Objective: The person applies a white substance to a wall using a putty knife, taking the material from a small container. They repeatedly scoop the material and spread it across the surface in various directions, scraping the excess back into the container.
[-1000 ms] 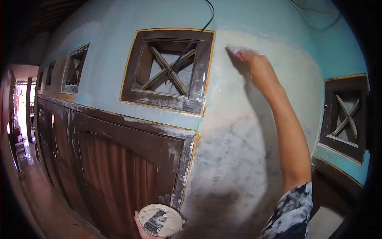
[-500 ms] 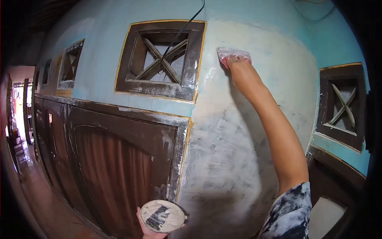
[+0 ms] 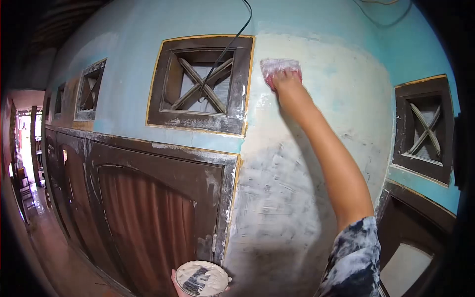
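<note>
we are spreading putty on the wall [image 3: 316,114] with a scraper [image 3: 280,66], and to do this well we are judging that the blade should be lying flat and pressing evenly, with each pass overlapping the last so no ridges are left, and keeping off the vent frame [image 3: 200,84] just beside it. our right hand [image 3: 286,79] is reaching high with its grip closed on the scraper, whose blade is touching the pale patch of wall right of the vent. our left hand [image 3: 179,283] is low at the bottom edge, its grip closed under a tub [image 3: 202,278] smeared with putty, near the door [image 3: 143,218]. the fingers there are mostly hidden.
</note>
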Demonstrator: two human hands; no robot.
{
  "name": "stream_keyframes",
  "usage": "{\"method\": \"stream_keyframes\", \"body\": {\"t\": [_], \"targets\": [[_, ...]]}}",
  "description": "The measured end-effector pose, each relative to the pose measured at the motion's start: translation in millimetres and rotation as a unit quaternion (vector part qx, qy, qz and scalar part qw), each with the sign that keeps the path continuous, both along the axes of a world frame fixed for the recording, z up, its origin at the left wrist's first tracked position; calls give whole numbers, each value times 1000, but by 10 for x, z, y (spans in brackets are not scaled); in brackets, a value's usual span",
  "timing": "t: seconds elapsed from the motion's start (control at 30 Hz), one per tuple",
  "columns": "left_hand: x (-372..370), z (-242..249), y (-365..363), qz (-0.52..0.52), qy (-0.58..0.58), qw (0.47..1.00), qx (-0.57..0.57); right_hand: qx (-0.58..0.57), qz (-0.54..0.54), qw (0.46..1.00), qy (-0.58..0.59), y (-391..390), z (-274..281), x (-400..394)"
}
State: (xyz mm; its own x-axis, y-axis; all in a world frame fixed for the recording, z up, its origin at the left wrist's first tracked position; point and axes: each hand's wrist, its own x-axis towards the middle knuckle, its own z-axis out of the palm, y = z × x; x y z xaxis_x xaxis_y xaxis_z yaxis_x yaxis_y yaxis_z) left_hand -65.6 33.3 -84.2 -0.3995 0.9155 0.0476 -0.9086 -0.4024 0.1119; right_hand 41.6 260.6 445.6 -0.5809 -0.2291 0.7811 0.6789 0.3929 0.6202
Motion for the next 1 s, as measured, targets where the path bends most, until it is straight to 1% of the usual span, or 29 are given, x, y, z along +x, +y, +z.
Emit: {"method": "stream_keyframes", "body": {"t": [0.03,0.07,0.13,0.17,0.2,0.27,0.3,0.37,0.4,0.43,0.47,0.5,0.57,0.6,0.63,0.67,0.73,0.77,0.8,0.83,0.87,0.9,0.93,0.97,1.0], "targets": [[17,21,-43,4,-15,1000,-1,29,60,998,8,52,-162,15],[26,-3,-82,-1,-15,1000,-6,25,55,998,7,81,-284,69],[-16,-6,-110,-18,25,998,62,10,29,999,12,-67,-389,103],[-15,10,-134,-10,9,999,34,-34,6,999,20,-276,-268,95],[-24,4,-170,-37,35,993,108,-53,66,996,24,-499,-181,149],[-2,88,-206,-3,23,999,32,2,114,993,26,-621,236,90],[0,102,-193,-3,22,999,32,3,115,993,25,-585,445,30],[28,106,-164,-1,-2,999,43,97,77,983,133,-445,719,-103],[37,87,-160,-1,-3,999,42,96,77,984,132,-363,703,-108],[30,60,-140,-16,27,997,71,21,82,992,97,-269,688,-102],[15,30,-139,-32,58,993,97,-56,86,993,62,-152,623,-108],[21,13,-127,-21,36,998,55,28,48,996,67,34,414,-120],[24,53,-151,-17,22,999,38,95,76,992,30,186,-37,-64],[19,75,-150,-8,10,1000,25,1,42,999,-3,28,-320,41],[-28,-24,-126,-30,19,995,91,34,27,999,5,105,-535,70],[-36,-42,-119,-34,18,995,88,-9,-8,1000,-5,43,-725,126],[-22,-22,-112,-39,44,990,127,-25,-19,999,-14,-15,-947,198],[-3,-7,-129,-34,40,994,96,-25,-19,999,-14,-59,-918,245],[7,27,-150,-33,41,994,99,-9,-4,1000,-7,-195,-812,313],[30,60,-158,-17,36,997,70,9,11,1000,-1,-327,-668,372],[59,69,-160,-2,31,999,38,38,62,997,22,-410,-416,395],[42,13,-134,-57,28,983,171,102,102,989,37,-487,-137,422],[39,-34,-118,-56,29,983,171,86,117,987,68,-578,131,445],[71,24,-112,-53,55,984,164,73,133,984,98,-622,371,453],[113,57,-88,-49,82,983,156,75,134,983,97,-568,559,445]]}}
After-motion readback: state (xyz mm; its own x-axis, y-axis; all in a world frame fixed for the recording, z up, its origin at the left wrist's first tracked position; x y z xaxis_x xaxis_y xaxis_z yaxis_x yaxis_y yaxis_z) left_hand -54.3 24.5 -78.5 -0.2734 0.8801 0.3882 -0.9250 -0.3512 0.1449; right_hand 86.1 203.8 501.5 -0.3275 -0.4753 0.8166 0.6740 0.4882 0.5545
